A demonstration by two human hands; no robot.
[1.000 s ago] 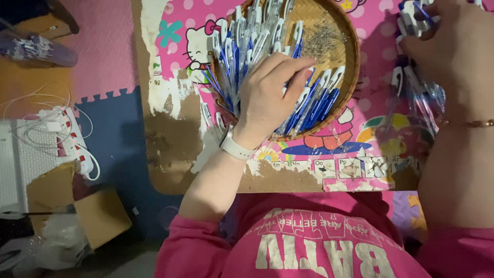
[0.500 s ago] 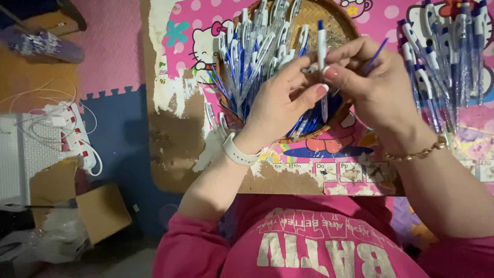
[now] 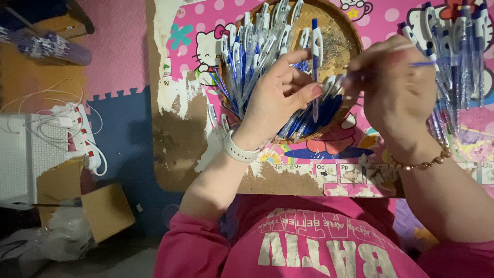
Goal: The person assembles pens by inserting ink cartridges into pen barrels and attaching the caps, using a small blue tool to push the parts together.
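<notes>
Left hand (image 3: 280, 95) pinches an upright pen (image 3: 316, 56) over the woven tray (image 3: 345, 31) at the table's far edge; right hand (image 3: 396, 85) clamps a thin refill (image 3: 429, 64).

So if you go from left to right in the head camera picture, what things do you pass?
White power strip → cardboard box → left hand holding a blue-and-white pen → right hand → pile of pens.

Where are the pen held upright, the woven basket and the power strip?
pen (image 3: 317, 41), head view, on its white clip
woven basket (image 3: 343, 38), head view, on its bare inner weave
power strip (image 3: 82, 133), head view, on its white body
</notes>
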